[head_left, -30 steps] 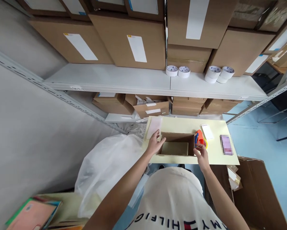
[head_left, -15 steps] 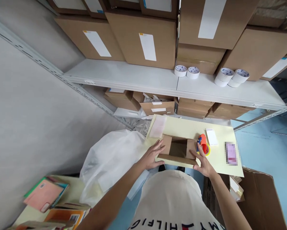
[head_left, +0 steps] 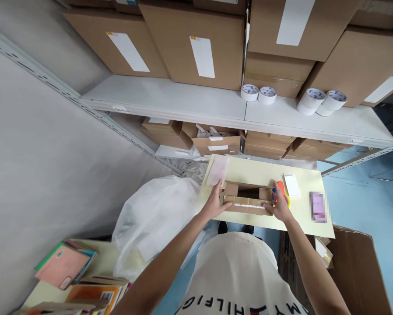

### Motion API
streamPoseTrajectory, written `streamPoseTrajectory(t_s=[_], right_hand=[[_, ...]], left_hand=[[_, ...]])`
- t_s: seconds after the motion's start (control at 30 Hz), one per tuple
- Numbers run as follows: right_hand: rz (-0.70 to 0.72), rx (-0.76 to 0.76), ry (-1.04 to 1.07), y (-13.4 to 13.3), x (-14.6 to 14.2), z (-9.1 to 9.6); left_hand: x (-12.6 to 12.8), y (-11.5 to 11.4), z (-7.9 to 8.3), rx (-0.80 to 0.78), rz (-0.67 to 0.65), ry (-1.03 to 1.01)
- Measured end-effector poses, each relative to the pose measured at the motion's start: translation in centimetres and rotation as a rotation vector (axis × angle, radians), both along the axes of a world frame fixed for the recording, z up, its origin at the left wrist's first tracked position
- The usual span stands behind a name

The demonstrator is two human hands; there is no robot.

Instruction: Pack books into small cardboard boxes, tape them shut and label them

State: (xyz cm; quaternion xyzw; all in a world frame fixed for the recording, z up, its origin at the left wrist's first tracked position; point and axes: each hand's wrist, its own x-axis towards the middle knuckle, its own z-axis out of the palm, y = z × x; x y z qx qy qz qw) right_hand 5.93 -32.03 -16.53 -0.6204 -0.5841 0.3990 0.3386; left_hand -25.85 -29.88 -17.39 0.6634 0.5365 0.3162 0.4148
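Note:
A small brown cardboard box (head_left: 247, 202) sits on a pale yellow table (head_left: 265, 175) in front of me. Its near flap is folded over the top, showing a white strip. My left hand (head_left: 216, 202) grips the box's left end, thumb on top. My right hand (head_left: 279, 206) presses on the right end of the near flap. An orange and blue tape dispenser (head_left: 280, 191) lies just behind my right hand, touching the box's right side.
On the table lie a flat clear bag (head_left: 217, 170), a white card (head_left: 291, 184) and a blurred pink item (head_left: 317, 206). White tape rolls (head_left: 258, 93) stand on the shelf under large cartons. A white plastic bag (head_left: 157, 218) bulges at left, an open carton (head_left: 357, 271) at right.
The near flap, open a second ago, has been folded up and over the box. Both hands moved from the box's sides onto the closing flaps.

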Motion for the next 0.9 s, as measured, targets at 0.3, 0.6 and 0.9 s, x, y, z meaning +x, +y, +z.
streamPoseTrajectory(t_s=[0.3,0.6,0.9], right_hand=[[0.095,0.079,-0.053,-3.8,-1.6,-2.6],[0.038,0.065,-0.097,1.7,-0.8,-2.3],[0.02,0.039,-0.116,-1.9,-2.0,-1.8]], left_hand=[[-0.3,-1.9,-1.0,-0.081,-0.153,0.026],[1.1,3.7,0.3,-0.097,-0.196,0.138],[0.0,0.4,0.2,-0.071,-0.176,0.11]])
